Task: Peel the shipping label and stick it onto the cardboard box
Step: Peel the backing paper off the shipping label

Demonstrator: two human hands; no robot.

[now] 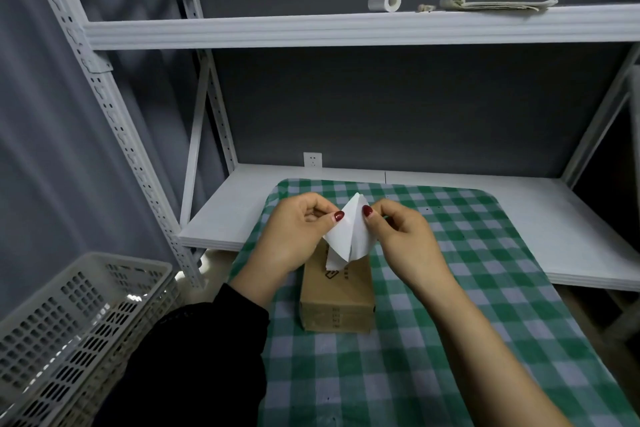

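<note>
A white shipping label (349, 234) is held up above the table, its two layers splitting apart at the top corner. My left hand (294, 236) pinches one layer on the left side. My right hand (401, 236) pinches the other layer on the right. Below the label lies a brown cardboard box (336, 302), long side running away from me, on the green checked tablecloth (450, 322). The label's lower tip hangs just over the box's far end and hides it.
A white perforated plastic basket (69, 333) stands at the lower left, beside the table. White metal shelving (346, 29) frames the space; its upper shelf holds a white tape roll (384, 1) and folded cloth (498, 3). A wall socket (312, 159) sits behind the table.
</note>
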